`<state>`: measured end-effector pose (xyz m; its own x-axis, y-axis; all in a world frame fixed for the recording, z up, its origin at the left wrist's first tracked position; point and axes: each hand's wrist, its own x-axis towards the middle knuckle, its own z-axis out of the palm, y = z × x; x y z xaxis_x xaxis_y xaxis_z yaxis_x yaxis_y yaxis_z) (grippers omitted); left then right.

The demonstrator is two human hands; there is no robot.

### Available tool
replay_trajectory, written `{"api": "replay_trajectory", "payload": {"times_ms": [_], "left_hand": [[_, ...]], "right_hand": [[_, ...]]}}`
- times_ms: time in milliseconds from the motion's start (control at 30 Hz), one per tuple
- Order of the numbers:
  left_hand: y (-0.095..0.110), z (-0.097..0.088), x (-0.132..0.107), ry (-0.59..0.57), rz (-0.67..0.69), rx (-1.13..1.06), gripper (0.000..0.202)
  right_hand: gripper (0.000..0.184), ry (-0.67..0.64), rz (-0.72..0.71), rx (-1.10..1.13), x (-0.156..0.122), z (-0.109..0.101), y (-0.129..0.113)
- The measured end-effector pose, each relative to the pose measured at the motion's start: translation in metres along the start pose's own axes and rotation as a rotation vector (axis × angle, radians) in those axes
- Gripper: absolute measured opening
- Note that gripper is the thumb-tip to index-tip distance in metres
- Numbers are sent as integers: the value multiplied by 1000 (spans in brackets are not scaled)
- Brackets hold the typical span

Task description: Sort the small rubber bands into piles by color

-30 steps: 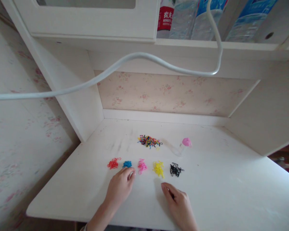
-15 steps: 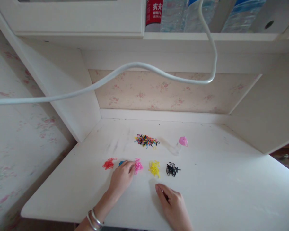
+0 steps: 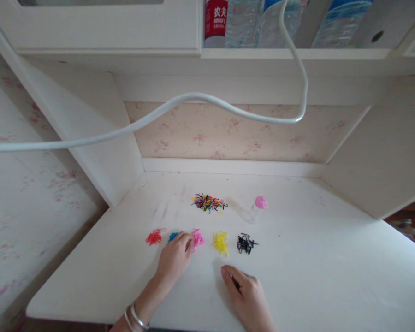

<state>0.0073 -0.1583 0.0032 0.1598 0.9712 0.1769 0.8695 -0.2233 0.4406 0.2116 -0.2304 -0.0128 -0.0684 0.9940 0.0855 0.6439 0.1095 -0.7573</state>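
Observation:
My left hand [image 3: 175, 253] rests on the table between a blue pile of small rubber bands [image 3: 173, 236], which it partly covers, and a pink pile of rubber bands [image 3: 198, 239]. Its fingers are curled together at the pink pile's left edge, and whatever they hold is hidden. My right hand [image 3: 246, 293] lies nearer the front edge, below the yellow rubber bands [image 3: 221, 243] and black rubber bands [image 3: 246, 243]. Thumb and fingers are closed there; a dark spot shows inside, but I cannot tell if it is a band or shadow.
Red rubber bands [image 3: 155, 236] lie at the left of the row. Behind it are a mixed-colour pile [image 3: 208, 203] and a clear container with a pink top [image 3: 261, 203]. A white cable [image 3: 193, 97] crosses in front of the shelf, where bottles [image 3: 242, 23] stand.
The whole view has shifted slightly to the left. Both hands keep nearly the same place and pose, and the piles look unchanged.

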Motion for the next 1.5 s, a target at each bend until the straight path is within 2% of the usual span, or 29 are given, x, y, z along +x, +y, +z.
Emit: {"api": "replay_trajectory", "payload": {"times_ms": [533, 767, 1067, 1500], "left_hand": [[-6, -2, -4, 4, -14, 14, 23], [-2, -4, -1, -9, 19, 60, 25], [0, -3, -1, -34, -5, 113, 22], [3, -3, -1, -37, 0, 81, 24]], "right_hand": [[36, -15, 12, -30, -1, -2, -2], [36, -18, 11, -56, 0, -2, -1], [36, -23, 7, -38, 0, -2, 0], [42, 5, -17, -62, -1, -3, -3]]}}
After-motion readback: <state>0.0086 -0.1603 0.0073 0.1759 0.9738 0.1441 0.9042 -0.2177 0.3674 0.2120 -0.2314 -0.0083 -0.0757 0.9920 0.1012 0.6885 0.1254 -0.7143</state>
